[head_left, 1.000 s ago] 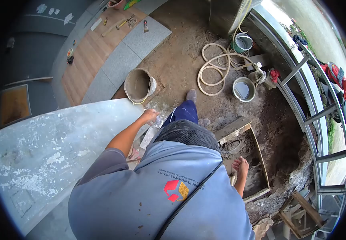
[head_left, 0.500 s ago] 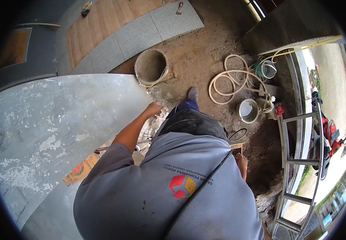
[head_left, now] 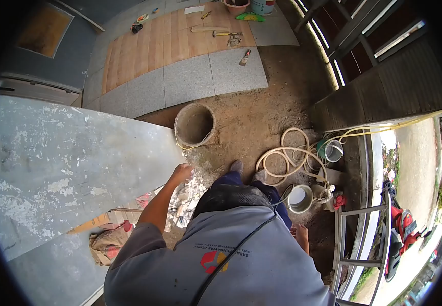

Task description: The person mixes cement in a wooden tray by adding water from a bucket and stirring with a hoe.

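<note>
My left hand (head_left: 182, 173) hangs with its fingers curled in, and nothing shows in it. It is close to the edge of the grey panel (head_left: 78, 153) with flaking paint, overlapping a heap of broken rubble (head_left: 188, 199) in this view. Ahead of that hand stands a round mortar bucket (head_left: 194, 125), grey and crusted inside. On the other side, my right hand (head_left: 300, 233) is low beside my hip, its fingers loosely apart and holding nothing visible. A metal pail (head_left: 299, 198) with pale contents is just ahead of it.
A pale hose (head_left: 287, 153) lies coiled on the dirt floor near a green bucket (head_left: 332, 151). Laid tiles (head_left: 188, 74) hold a scraper (head_left: 245, 57) and a hammer (head_left: 226, 34). To the right stands a metal ladder (head_left: 362, 211). A crumpled sack (head_left: 109, 245) lies at left.
The view has shifted, showing more of the tiled floor and its tools. Both my shoes now show, close to the hose. Both hands remain low at my sides.
</note>
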Tool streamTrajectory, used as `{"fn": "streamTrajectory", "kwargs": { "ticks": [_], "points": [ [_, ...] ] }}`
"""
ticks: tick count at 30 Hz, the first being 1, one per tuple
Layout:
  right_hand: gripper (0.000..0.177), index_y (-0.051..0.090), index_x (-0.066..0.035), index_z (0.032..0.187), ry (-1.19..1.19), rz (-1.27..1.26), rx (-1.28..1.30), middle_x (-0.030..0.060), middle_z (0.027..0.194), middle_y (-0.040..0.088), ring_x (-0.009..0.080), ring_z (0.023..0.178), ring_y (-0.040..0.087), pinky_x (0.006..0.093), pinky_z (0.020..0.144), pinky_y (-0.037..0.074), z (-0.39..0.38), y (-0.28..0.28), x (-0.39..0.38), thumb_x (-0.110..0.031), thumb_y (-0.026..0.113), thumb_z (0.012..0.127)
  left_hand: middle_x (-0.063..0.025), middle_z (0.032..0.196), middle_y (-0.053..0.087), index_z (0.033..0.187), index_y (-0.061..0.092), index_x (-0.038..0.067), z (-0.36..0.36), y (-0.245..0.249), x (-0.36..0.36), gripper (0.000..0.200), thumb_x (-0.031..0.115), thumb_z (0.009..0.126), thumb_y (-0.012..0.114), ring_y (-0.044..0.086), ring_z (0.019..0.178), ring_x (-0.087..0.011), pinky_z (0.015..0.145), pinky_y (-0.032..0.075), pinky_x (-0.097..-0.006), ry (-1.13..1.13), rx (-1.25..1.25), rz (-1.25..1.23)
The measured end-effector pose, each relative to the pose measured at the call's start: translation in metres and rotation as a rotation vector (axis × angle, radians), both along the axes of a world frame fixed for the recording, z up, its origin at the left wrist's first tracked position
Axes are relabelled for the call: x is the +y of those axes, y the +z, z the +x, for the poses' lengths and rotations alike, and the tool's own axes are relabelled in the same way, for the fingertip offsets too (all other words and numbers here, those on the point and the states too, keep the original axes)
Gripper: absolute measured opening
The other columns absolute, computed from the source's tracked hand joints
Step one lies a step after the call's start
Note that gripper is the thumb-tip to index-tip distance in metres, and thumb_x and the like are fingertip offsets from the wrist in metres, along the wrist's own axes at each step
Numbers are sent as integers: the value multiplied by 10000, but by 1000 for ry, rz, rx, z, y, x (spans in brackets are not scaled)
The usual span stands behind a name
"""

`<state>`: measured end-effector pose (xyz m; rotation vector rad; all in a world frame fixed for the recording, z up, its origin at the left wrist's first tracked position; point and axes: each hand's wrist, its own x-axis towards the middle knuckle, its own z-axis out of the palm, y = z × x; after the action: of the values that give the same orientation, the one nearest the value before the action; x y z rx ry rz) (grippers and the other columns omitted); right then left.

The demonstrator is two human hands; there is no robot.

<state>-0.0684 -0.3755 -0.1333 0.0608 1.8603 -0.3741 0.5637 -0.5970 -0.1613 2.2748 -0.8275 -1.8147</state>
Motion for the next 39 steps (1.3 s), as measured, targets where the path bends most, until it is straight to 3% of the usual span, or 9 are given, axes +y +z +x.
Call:
{"fn": "streamTrajectory", "kwargs": {
  "ticks": [7,9,17,20,25,30,34,37,39],
  "points": [
    [361,619,-38,1146,203,-118,0,145,877,703,263,680,698,434,620,638,-91,-35,-132,-340,645,950,-206,1090,703,1286,587,6,-35,2,107,476,389,1004,603,714,963,-354,792,617,-526,286,28,138],
    [355,616,-33,1158,264,-107,27,152,898,708,259,668,696,431,609,638,-103,-33,-180,-326,623,959,-182,1020,700,1229,603,0,-40,-10,134,475,407,985,633,709,896,-334,721,616,-522,406,60,165],
    [348,616,7,1135,528,-47,48,152,877,711,234,632,666,410,570,633,-78,-31,-331,-292,625,958,-175,1009,711,1180,621,20,-32,-65,152,482,460,984,617,717,877,-319,717,615,-513,541,78,130],
    [343,613,-2,1133,594,-30,4,146,884,710,231,644,670,412,597,638,-39,-27,-362,-296,617,956,-128,947,715,1146,639,53,-16,-65,116,406,421,976,624,710,838,-277,704,611,-489,622,62,96],
    [294,651,-45,1027,881,108,23,75,787,665,184,595,635,376,541,602,1,-21,-387,-326,631,944,-66,758,674,999,720,44,7,-63,53,383,418,961,651,669,662,-162,539,550,-313,575,-143,-45],
    [257,680,-74,1015,1109,131,101,53,771,660,162,567,630,366,528,600,28,-7,-437,-316,651,935,-175,967,764,1090,732,19,28,-115,15,457,443,936,655,740,917,-315,817,573,-409,503,-283,-145],
    [285,670,-60,1015,1138,202,55,54,779,648,174,581,652,359,498,584,39,-10,-497,-335,663,941,-244,1203,714,1191,697,-15,19,-127,-20,544,454,917,664,668,1169,-382,1001,509,-444,604,-349,-91],
    [328,659,-41,1066,1271,251,22,86,812,678,184,567,665,368,501,609,37,-26,-541,-347,658,948,-213,1127,735,1267,669,-20,11,-174,-34,608,469,907,698,708,980,-277,830,547,-388,735,-384,-20],
    [343,640,-22,1131,1319,278,26,117,812,688,193,567,672,387,529,633,42,-31,-565,-319,639,960,-227,1223,707,1348,616,-28,8,-204,-42,718,514,888,715,689,1076,-304,890,531,-400,817,-373,16]
  ]
}}
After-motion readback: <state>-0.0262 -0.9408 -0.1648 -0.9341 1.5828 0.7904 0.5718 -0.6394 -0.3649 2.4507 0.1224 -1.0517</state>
